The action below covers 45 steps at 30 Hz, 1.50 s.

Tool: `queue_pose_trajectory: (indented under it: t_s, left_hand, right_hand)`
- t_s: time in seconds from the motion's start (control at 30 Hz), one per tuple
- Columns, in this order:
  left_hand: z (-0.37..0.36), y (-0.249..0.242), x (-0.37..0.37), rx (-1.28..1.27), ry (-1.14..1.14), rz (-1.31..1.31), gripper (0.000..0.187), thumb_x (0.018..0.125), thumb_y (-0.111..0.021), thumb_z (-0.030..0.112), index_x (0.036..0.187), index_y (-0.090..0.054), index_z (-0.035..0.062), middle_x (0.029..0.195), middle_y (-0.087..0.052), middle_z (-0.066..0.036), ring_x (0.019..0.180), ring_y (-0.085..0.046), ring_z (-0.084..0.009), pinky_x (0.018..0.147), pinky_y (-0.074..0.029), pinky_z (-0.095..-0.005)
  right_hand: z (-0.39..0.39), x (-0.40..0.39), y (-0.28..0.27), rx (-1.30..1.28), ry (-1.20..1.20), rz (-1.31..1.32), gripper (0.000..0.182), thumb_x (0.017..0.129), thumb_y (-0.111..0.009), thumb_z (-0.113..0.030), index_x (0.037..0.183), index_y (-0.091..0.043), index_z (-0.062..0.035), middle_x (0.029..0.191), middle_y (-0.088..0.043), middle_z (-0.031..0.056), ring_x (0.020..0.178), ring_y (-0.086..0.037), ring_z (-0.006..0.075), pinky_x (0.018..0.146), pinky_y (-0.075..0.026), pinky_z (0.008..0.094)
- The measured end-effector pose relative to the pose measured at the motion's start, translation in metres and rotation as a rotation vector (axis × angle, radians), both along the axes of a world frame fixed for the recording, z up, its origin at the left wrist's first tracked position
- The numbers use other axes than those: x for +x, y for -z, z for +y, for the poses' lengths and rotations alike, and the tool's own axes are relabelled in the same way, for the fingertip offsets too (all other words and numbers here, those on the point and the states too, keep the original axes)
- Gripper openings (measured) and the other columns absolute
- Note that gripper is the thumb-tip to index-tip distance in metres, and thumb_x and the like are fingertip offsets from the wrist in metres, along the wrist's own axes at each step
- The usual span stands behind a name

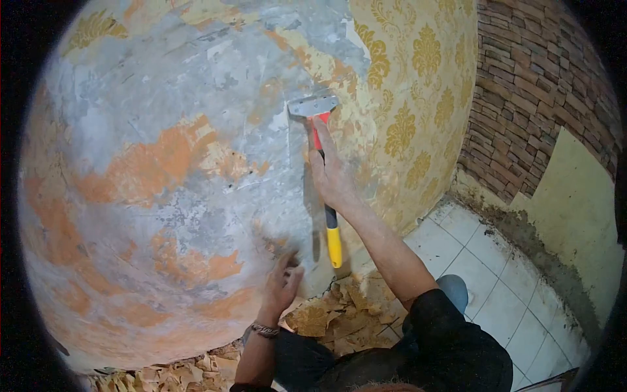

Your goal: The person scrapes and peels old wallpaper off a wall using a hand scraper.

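My right hand [334, 175] is wrapped around the handle of a wall scraper [330, 238], which has red, black and yellow parts. The scraper's wide metal head [313, 106] lies against the wall, close to where bare grey plaster meets patterned wallpaper. Lower down and to the left, my left hand [282, 287] is by the wall with its fingers loosely bent and apart. I see nothing held in it, and its fingertips are a little blurred. A bracelet [265, 330] circles the left wrist.
Yellow damask wallpaper [424, 59] covers the wall's right part; patchy plaster [150, 78] shows at left. Torn paper scraps [356, 313] are heaped along the wall's foot. White floor tiles [483, 251] lie at right, beside another wall with brick-pattern covering [522, 98].
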State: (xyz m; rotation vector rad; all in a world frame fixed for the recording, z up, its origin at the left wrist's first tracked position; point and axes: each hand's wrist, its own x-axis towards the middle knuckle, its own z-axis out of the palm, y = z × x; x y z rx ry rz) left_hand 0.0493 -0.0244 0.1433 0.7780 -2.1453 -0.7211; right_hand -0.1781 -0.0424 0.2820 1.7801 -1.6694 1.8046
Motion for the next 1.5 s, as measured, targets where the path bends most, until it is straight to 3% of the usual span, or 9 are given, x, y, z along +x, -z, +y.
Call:
queue_pose_trajectory:
  t_s: [0.17, 0.23, 0.3, 0.4, 0.67, 1.0, 1.27, 1.4, 1.5]
  left_hand:
    - [-0.002, -0.023, -0.077, -0.108, 0.233, 0.332, 0.048, 0.097, -0.050, 0.021, 0.139, -0.036, 0.0007, 0.100, -0.063, -0.013, 0.086, -0.064, -0.0222, 0.074, -0.052, -0.0336]
    - [0.001, -0.029, -0.100, 0.378, 0.269, 0.376, 0.032, 0.097, -0.051, 0.020, 0.121, -0.048, 0.0003, 0.079, -0.059, -0.007, 0.068, -0.060, -0.0150, 0.062, -0.049, -0.0296]
    - [0.011, -0.047, -0.117, 0.443, 0.209, 0.477, 0.025, 0.098, -0.049, 0.021, 0.112, -0.049, 0.0012, 0.072, -0.053, -0.004, 0.057, -0.053, -0.0112, 0.052, -0.045, -0.0281]
    - [0.003, -0.067, -0.133, 0.085, 0.053, 0.464, 0.023, 0.098, -0.048, 0.023, 0.108, -0.049, 0.0016, 0.069, -0.051, -0.001, 0.052, -0.048, -0.0103, 0.048, -0.042, -0.0285]
    - [0.065, -0.087, -0.133, 0.512, 0.140, 0.600, 0.020, 0.100, -0.045, 0.025, 0.096, -0.046, 0.0058, 0.062, -0.044, 0.003, 0.045, -0.040, -0.0045, 0.038, -0.033, -0.0219]
    - [0.058, -0.087, -0.134, 0.474, 0.081, 0.580, 0.020, 0.099, -0.047, 0.025, 0.094, -0.047, 0.0053, 0.063, -0.045, 0.003, 0.045, -0.041, -0.0046, 0.039, -0.034, -0.0229]
    - [0.034, -0.074, -0.138, 0.258, -0.005, 0.457, 0.026, 0.097, -0.049, 0.025, 0.095, -0.051, -0.0003, 0.064, -0.053, -0.010, 0.055, -0.052, -0.0206, 0.051, -0.041, -0.0375]
    - [0.026, -0.081, -0.138, 0.319, 0.038, 0.445, 0.023, 0.099, -0.049, 0.029, 0.101, -0.048, 0.0061, 0.065, -0.046, 0.003, 0.046, -0.042, -0.0055, 0.039, -0.035, -0.0232]
    - [0.019, -0.119, -0.144, 0.183, 0.042, 0.466, 0.029, 0.098, -0.048, 0.029, 0.093, -0.051, 0.0004, 0.061, -0.051, -0.007, 0.051, -0.050, -0.0180, 0.047, -0.039, -0.0352]
  right_hand:
    - [0.004, 0.013, -0.026, -0.013, 0.031, -0.013, 0.060, 0.094, -0.043, -0.017, 0.149, -0.018, -0.0142, 0.090, -0.062, 0.0316, 0.077, -0.060, 0.0488, 0.072, -0.046, 0.0555]
    - [0.008, 0.014, -0.029, 0.066, 0.026, -0.071, 0.057, 0.095, -0.042, -0.020, 0.148, -0.023, -0.0166, 0.113, -0.058, 0.0309, 0.091, -0.059, 0.0505, 0.078, -0.046, 0.0534]
    - [0.003, 0.009, -0.033, 0.030, 0.026, -0.068, 0.056, 0.095, -0.042, -0.020, 0.148, -0.024, -0.0166, 0.112, -0.059, 0.0310, 0.090, -0.059, 0.0508, 0.077, -0.047, 0.0535]
    - [-0.009, -0.003, -0.056, -0.028, 0.067, -0.061, 0.054, 0.095, -0.042, -0.020, 0.147, -0.026, -0.0159, 0.107, -0.060, 0.0315, 0.087, -0.059, 0.0510, 0.075, -0.047, 0.0540]
    - [0.019, -0.006, -0.050, 0.073, 0.024, -0.060, 0.053, 0.094, -0.043, -0.021, 0.145, -0.030, -0.0177, 0.095, -0.060, 0.0333, 0.082, -0.059, 0.0502, 0.071, -0.045, 0.0559]
    - [0.013, -0.006, -0.053, 0.034, 0.029, -0.060, 0.054, 0.094, -0.042, -0.023, 0.146, -0.027, -0.0184, 0.101, -0.061, 0.0329, 0.089, -0.059, 0.0513, 0.078, -0.045, 0.0550]
    - [0.006, -0.008, -0.055, 0.046, 0.061, -0.078, 0.056, 0.094, -0.042, -0.021, 0.147, -0.024, -0.0188, 0.106, -0.059, 0.0332, 0.092, -0.058, 0.0511, 0.080, -0.044, 0.0554]
    - [-0.006, -0.013, -0.062, -0.067, 0.091, -0.042, 0.056, 0.094, -0.043, -0.022, 0.147, -0.025, -0.0171, 0.111, -0.058, 0.0327, 0.095, -0.057, 0.0506, 0.082, -0.045, 0.0544]
    - [-0.014, -0.031, -0.098, -0.158, 0.098, -0.050, 0.055, 0.093, -0.042, -0.024, 0.146, -0.028, -0.0156, 0.116, -0.056, 0.0323, 0.100, -0.056, 0.0503, 0.085, -0.044, 0.0535]
